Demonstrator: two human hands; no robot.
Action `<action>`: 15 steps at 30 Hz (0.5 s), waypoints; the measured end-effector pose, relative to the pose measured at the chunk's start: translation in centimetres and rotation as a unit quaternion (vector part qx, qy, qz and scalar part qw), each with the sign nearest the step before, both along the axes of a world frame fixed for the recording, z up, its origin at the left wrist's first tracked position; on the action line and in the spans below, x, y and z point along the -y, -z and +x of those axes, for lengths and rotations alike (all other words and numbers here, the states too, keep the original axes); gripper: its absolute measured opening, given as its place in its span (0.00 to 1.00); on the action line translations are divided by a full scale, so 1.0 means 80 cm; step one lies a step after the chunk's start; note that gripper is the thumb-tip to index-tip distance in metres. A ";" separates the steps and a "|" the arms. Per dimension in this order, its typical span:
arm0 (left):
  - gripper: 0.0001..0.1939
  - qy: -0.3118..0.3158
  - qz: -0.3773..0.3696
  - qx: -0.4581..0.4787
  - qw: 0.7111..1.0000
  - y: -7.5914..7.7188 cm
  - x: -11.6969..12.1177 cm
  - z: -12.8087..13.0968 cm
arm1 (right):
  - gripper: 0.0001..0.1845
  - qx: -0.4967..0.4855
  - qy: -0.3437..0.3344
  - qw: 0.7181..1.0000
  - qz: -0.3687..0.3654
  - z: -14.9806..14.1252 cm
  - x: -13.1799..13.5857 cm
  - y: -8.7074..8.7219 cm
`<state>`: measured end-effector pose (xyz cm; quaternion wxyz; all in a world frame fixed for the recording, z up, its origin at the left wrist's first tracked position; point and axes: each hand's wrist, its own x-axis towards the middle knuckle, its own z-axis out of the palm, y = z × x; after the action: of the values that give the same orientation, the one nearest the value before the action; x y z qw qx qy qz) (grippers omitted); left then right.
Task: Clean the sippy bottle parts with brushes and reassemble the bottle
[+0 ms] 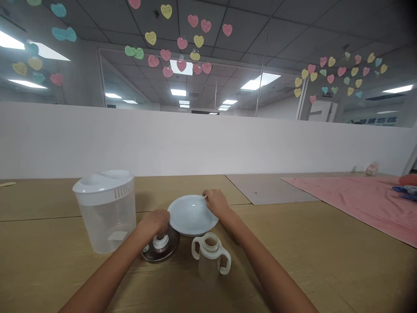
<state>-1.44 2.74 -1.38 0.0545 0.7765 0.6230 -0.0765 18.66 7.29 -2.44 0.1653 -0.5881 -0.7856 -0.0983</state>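
A shallow white bowl (192,215) stands between my two hands, slightly tilted. My right hand (216,202) is closed on its right rim in a pinch. At the left rim, my left hand (157,221) is closed with fingers curled against the edge; their tips are partly hidden. Below that hand lies a dark round pot lid (167,252) with a white knob. Nearer to me, a clear bottle with two white handles (210,256) stands upright without a cap.
A tall translucent container with a white lid (104,191) stands at left. A pink cloth (345,195) covers the right side of the brown table (293,243). A low white wall (208,143) and glass with heart-shaped notes rise behind. A small jar (372,168) sits at the far right.
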 end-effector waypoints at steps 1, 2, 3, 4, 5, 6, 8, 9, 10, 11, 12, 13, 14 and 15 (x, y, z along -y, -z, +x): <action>0.10 -0.002 -0.002 -0.010 1.000 -0.001 0.000 0.001 | 0.19 -0.026 -0.003 1.000 0.011 0.000 0.001 -0.003; 0.11 -0.004 -0.004 -0.021 1.000 -0.001 0.001 0.001 | 0.21 -0.051 -0.008 0.998 0.022 0.001 0.002 -0.006; 0.12 -0.005 -0.005 -0.030 1.000 -0.001 0.001 0.002 | 0.23 -0.075 -0.014 0.997 0.032 0.001 0.004 -0.009; 0.12 -0.004 -0.006 -0.037 0.999 -0.002 0.002 0.002 | 0.23 -0.097 -0.019 0.994 0.041 0.001 0.005 -0.012; 0.13 -0.002 -0.007 -0.044 0.999 -0.002 0.002 0.003 | 0.23 -0.117 -0.022 0.992 0.049 0.001 0.006 -0.013; 0.13 0.000 -0.008 -0.050 0.999 -0.003 0.003 0.003 | 0.23 -0.137 -0.024 0.989 0.056 0.001 0.007 -0.015; 0.14 0.003 -0.010 -0.060 0.998 -0.004 0.004 0.003 | 0.21 -0.178 -0.022 0.982 0.065 0.002 0.008 -0.017; 0.14 0.005 -0.011 -0.063 0.998 -0.005 0.005 0.004 | 0.21 -0.198 -0.021 0.978 0.068 0.002 0.007 -0.017; 0.14 0.007 -0.012 -0.066 0.998 -0.006 0.005 0.004 | 0.21 -0.218 -0.020 0.973 0.070 0.003 0.006 -0.017; 0.14 0.008 -0.012 -0.068 0.998 -0.006 0.006 0.004 | 0.20 -0.237 -0.022 0.968 0.073 0.003 0.005 -0.017; 0.14 0.010 -0.012 -0.070 0.997 -0.007 0.007 0.004 | 0.20 -0.255 -0.024 0.964 0.076 0.004 0.003 -0.017; 0.15 0.011 -0.011 -0.071 0.997 -0.008 0.007 0.004 | 0.20 -0.272 -0.028 0.959 0.079 0.006 0.002 -0.017; 0.15 0.012 -0.011 -0.071 0.997 -0.008 0.007 0.004 | 0.20 -0.287 -0.033 0.954 0.081 0.007 0.000 -0.017; 0.16 0.014 -0.011 -0.071 0.997 -0.009 0.007 0.003 | 0.20 -0.302 -0.039 0.949 0.083 0.008 -0.002 -0.018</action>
<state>-1.17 2.15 -0.68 0.0169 0.7770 0.6137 -0.1391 19.29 7.45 -1.04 0.4464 -0.5438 -0.7102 0.0258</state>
